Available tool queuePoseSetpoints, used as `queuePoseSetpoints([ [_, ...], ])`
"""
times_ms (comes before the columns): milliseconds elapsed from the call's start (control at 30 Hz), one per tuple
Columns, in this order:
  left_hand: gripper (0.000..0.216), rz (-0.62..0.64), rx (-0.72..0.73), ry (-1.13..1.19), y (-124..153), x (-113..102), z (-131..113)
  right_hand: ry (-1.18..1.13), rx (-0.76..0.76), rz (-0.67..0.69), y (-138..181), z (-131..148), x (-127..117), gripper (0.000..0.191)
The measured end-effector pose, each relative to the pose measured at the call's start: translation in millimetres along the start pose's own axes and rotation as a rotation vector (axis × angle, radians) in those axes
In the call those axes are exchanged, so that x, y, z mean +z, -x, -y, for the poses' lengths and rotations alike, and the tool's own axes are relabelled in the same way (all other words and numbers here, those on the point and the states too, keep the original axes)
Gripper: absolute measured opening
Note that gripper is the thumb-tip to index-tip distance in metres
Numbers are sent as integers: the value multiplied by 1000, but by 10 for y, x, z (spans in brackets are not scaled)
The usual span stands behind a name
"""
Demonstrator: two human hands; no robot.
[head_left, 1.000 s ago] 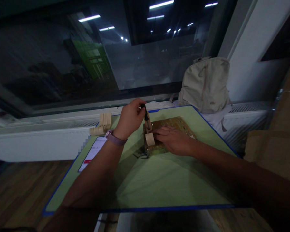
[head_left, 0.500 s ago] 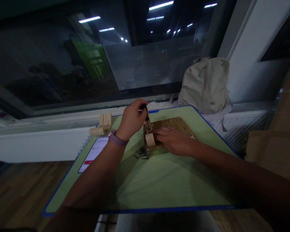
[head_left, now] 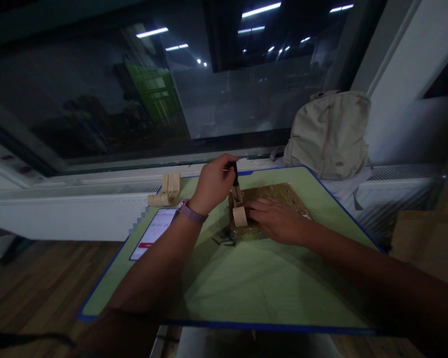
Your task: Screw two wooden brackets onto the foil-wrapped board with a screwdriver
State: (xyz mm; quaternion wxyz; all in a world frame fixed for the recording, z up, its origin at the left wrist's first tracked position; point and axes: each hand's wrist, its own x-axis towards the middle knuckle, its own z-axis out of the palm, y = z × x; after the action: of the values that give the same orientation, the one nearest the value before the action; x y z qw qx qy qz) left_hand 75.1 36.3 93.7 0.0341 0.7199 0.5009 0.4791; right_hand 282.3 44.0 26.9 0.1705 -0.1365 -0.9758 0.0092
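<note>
My left hand point(head_left: 217, 184) is closed around the black handle of a screwdriver point(head_left: 235, 176), which stands almost upright. Its shaft points down onto a small light wooden piece point(head_left: 240, 217) with a rounded block at its near end. My right hand point(head_left: 280, 219) lies low over a tape-wrapped cardboard piece point(head_left: 283, 193), its fingertips against the right side of the wooden piece. Part of that grip is hidden by the fingers. Several small dark screws or bits point(head_left: 226, 239) lie beside the cardboard's near left corner.
Other wooden parts point(head_left: 168, 188) are at the table's far left, with a phone point(head_left: 153, 233) showing a timer nearer me. Behind the green, blue-edged table point(head_left: 224, 293) are a window and a beige backpack point(head_left: 328, 134). Cardboard boxes point(head_left: 421, 238) stand at the right.
The whole view has shifted, so everything sits a little further right. Both hands keep their places on the screwdriver and the wooden piece; more of the screwdriver handle now shows.
</note>
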Motion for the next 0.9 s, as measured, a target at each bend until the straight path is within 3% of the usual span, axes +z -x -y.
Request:
queuePoseSetpoints([
  [200, 11, -70, 46, -62, -6, -6, -29, 8, -11, -12, 2, -7, -1, 37],
  [400, 23, -28, 10, -46, 4, 9, -29, -16, -14, -12, 7, -3, -6, 38],
  [533, 9, -28, 13, -18, 15, 27, -58, -29, -8, -5, -3, 0, -6, 40],
  [667, 8, -92, 59, -87, -7, 4, -29, -10, 11, 19, -13, 7, -16, 39],
  [900, 8, -29, -1, 0, -6, -4, 17, 26, 14, 43, -24, 30, -43, 40],
])
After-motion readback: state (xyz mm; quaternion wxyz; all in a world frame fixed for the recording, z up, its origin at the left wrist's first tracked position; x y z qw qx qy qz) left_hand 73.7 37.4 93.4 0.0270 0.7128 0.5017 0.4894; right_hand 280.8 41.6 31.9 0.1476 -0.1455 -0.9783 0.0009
